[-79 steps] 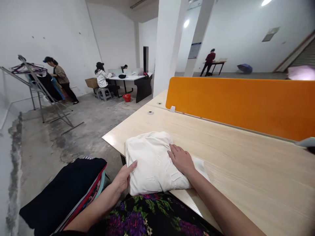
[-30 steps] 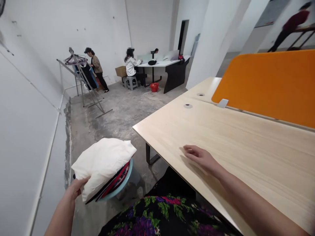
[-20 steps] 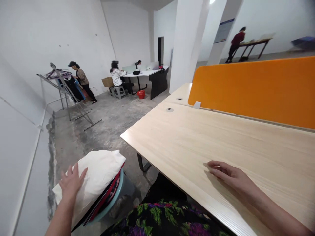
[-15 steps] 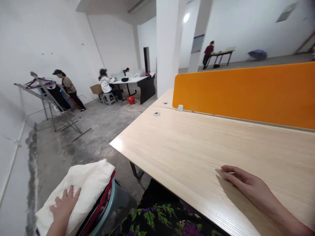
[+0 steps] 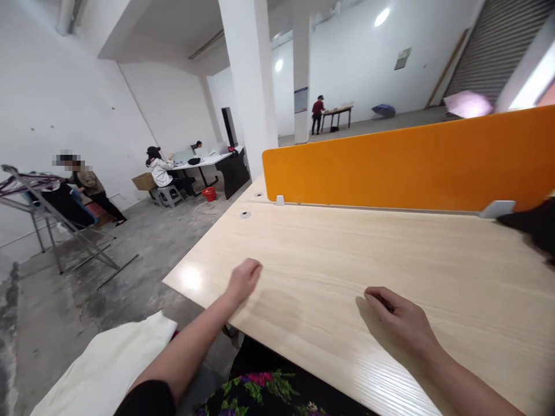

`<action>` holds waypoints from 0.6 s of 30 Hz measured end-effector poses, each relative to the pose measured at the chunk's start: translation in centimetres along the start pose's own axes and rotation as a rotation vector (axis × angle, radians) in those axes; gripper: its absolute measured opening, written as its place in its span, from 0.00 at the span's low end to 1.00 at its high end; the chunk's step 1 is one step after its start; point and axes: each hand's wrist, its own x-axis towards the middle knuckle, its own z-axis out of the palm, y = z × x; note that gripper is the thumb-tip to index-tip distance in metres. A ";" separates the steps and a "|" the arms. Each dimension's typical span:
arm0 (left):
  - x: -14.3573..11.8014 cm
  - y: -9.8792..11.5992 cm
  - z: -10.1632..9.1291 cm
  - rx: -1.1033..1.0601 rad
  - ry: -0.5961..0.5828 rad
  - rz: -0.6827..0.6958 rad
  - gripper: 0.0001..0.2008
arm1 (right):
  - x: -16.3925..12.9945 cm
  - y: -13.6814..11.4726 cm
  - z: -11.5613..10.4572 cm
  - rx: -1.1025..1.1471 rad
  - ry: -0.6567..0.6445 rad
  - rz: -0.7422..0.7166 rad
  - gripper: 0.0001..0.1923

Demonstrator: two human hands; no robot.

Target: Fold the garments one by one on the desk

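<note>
My left hand [image 5: 245, 281] is over the left part of the pale wooden table [image 5: 312, 248], its fingers curled closed and nothing showing in them. Farther right, my right hand [image 5: 403, 316] rests side-on at the tabletop. Its fingers are loosely bent, with a gap between thumb and forefinger and no object in it. White folded cloth [image 5: 104, 364] lies low at the left, below my left forearm and apart from both hands. The container under the cloth is hidden.
An orange divider [image 5: 390, 167] runs along the table's back. A black item [image 5: 535, 228] lies at the right edge. On the left stands a metal drying rack [image 5: 65, 225] with hangers. Several people are farther off, near a white table [image 5: 212, 160] and a red bucket [image 5: 208, 193].
My left hand has left the white cloth, come over the table and curled closed. My right hand stays near the tabletop. The view has turned right.
</note>
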 end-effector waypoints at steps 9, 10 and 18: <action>7.8 11.4 18.7 -0.122 -0.292 0.004 0.11 | 1.5 0.1 0.0 0.170 0.169 0.022 0.10; 8.1 11.9 19.3 -0.132 -0.302 0.024 0.11 | 1.7 0.3 0.4 0.173 0.177 0.025 0.09; 9.3 10.3 19.5 -0.269 -0.428 0.213 0.07 | 4.2 3.2 -3.8 0.108 0.355 -0.089 0.10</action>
